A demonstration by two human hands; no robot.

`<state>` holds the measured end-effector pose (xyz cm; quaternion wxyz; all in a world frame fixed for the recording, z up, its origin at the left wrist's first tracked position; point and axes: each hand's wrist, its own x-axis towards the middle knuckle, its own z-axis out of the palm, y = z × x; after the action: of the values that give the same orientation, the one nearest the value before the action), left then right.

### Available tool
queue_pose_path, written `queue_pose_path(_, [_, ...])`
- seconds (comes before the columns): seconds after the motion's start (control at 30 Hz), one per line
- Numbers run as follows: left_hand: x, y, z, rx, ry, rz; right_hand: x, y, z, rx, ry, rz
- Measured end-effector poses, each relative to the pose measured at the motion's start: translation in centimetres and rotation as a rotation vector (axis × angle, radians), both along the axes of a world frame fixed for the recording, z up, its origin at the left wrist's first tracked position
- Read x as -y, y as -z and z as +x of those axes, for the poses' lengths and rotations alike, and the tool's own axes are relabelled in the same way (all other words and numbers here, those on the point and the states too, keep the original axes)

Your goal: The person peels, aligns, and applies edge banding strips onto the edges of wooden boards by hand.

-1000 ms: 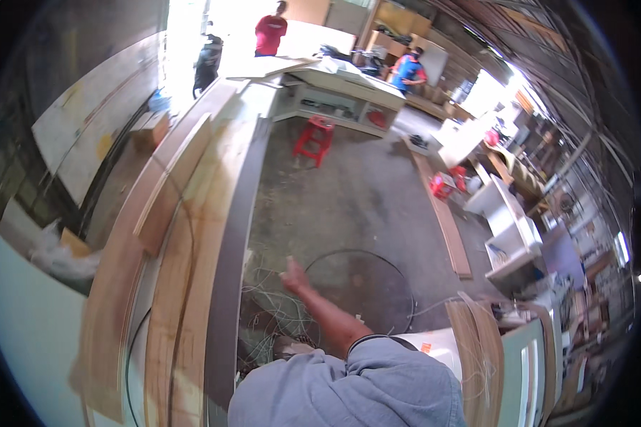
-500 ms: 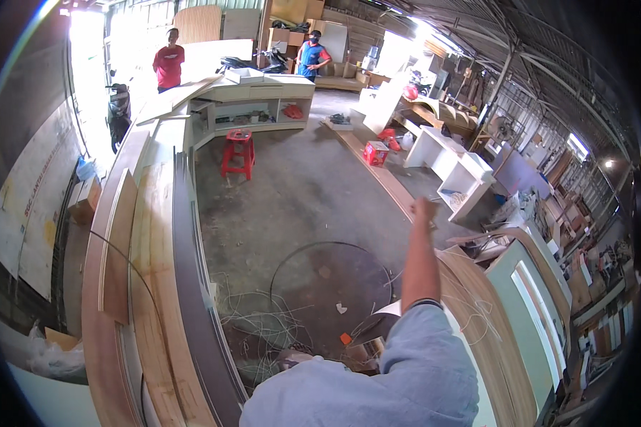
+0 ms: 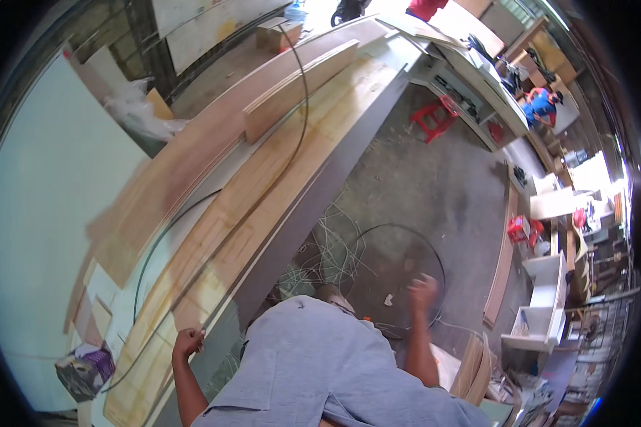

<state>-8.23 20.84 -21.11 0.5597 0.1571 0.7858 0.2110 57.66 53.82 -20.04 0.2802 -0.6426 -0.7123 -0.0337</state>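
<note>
My left hand (image 3: 189, 343) is closed, fingers curled, at the edge of a long stack of wooden boards (image 3: 256, 206). What it holds, if anything, is too small to make out. Over the concrete floor (image 3: 434, 185), my right hand (image 3: 423, 290) is raised with its fingers smeared by motion. A thin black cable (image 3: 304, 107) runs over the boards. Beside their near end lies a purple and dark box (image 3: 87, 371). Below and beyond my right hand, a loop of black cable (image 3: 399, 226) and tangled pale strings (image 3: 327, 249) lie on the floor.
A red plastic stool (image 3: 434, 117) stands by a white counter (image 3: 488, 117). A long brown board (image 3: 504, 249) and white open cabinets (image 3: 545, 299) are at the right. A large pale panel (image 3: 57, 213) fills the left. A person in blue and red (image 3: 541, 107) is far off.
The view has swung left and down toward the boards. My left hand has come into view at the board edge. My right arm, stretched out before, is now bent and nearer.
</note>
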Motion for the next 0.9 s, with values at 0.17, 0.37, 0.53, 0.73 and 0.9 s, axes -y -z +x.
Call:
queue_pose_path(0.17, [0.4,0.4,1.2,-0.113,0.018,0.053,-2.4,-4.4,-29.8,-0.163,-0.78,-0.528])
queue_pose_path(0.37, [-0.5,-0.4,2.7,-0.24,0.037,-0.019,-1.4,-2.7,-40.0,0.177,-1.268,-0.311])
queue_pose_path(0.53, [0.9,0.5,2.7,-0.474,0.099,0.007,-0.5,-1.5,-40.3,0.481,-1.28,-0.403])
queue_pose_path(0.73, [2.7,-1.9,4.1,-0.635,-0.037,-0.155,-1.4,-1.0,-39.4,0.575,-1.288,-0.358])
queue_pose_path(0.9, [6.0,-3.1,6.6,-0.942,-0.164,-0.073,-1.2,-0.2,-39.4,0.504,-1.251,-0.341])
